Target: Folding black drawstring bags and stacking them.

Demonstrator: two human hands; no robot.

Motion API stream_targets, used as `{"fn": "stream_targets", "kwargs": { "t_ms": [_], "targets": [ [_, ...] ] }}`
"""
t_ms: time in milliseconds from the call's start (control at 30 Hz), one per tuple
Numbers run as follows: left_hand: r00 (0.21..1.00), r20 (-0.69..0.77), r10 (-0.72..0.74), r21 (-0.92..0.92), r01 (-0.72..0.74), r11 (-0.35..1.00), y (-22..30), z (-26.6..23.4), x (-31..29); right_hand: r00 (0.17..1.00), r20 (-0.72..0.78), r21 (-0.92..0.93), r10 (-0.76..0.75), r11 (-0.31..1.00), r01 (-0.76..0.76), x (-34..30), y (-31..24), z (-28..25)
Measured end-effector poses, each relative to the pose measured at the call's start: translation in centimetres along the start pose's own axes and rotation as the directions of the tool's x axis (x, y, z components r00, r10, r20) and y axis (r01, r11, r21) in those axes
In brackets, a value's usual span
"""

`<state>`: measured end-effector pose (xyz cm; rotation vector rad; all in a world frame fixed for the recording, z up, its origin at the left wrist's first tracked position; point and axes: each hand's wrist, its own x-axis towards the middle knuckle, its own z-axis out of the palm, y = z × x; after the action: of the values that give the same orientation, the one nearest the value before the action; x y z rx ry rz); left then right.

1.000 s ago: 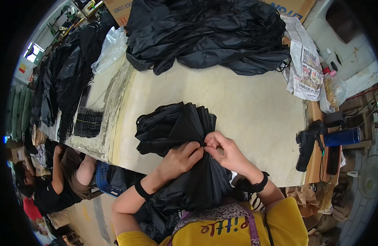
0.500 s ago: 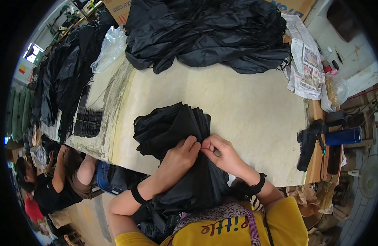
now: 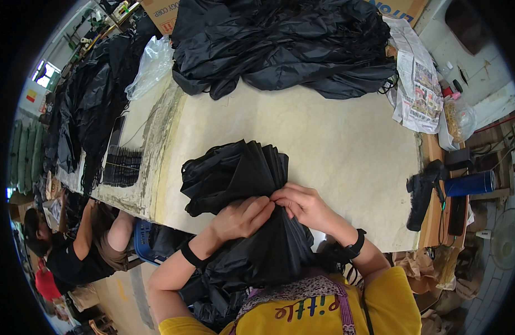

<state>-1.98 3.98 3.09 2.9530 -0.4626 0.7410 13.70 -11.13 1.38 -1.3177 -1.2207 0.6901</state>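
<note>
A bundle of pleated black fabric (image 3: pixel 229 173) lies over the table's near edge and drapes down onto my lap. Its many folds fan out above and below a narrow waist. At that waist my left hand (image 3: pixel 243 218) is closed on the cloth, fingers bunched together. My right hand (image 3: pixel 303 205) pinches the fold edges just beside it, thumb and fingertips together. The fingertips of both hands almost meet. Whether anything small sits between the right fingertips is hidden.
Heaped black fabric (image 3: pixel 280 50) covers the far side of the pale tabletop (image 3: pixel 347 167). A clear plastic bag (image 3: pixel 150 67) and newspaper (image 3: pixel 422 89) flank it. On the right lie a dark tool-like object (image 3: pixel 424 192) and a blue cylinder (image 3: pixel 470 184). A seated person (image 3: pixel 73 251) works at left.
Both hands have slid slightly down along the fold edges, toward me. My right hand's fingers have straightened and lie flatter. The bundle's upper fan has barely shifted.
</note>
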Motion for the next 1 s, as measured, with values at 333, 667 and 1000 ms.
{"fn": "stream_targets", "kwargs": {
  "t_ms": [333,667,1000],
  "targets": [
    [0.996,0.005,-0.085,-0.046,0.086,0.995,0.1,0.1,-0.1,0.987,-0.094,-0.225,-0.126,0.969,0.103,-0.1,-0.2,0.2],
    [0.995,0.064,-0.080,-0.010,0.081,0.997,0.9,-1.1,0.5,0.979,-0.196,-0.250,-0.051,0.968,0.000,-2.2,0.4,0.8],
    [0.495,0.303,-0.814,-0.052,0.862,0.505,2.6,-6.9,-5.0,0.924,0.096,0.183,0.370,0.906,-0.382,-3.8,2.6,-2.0]
  ]
}}
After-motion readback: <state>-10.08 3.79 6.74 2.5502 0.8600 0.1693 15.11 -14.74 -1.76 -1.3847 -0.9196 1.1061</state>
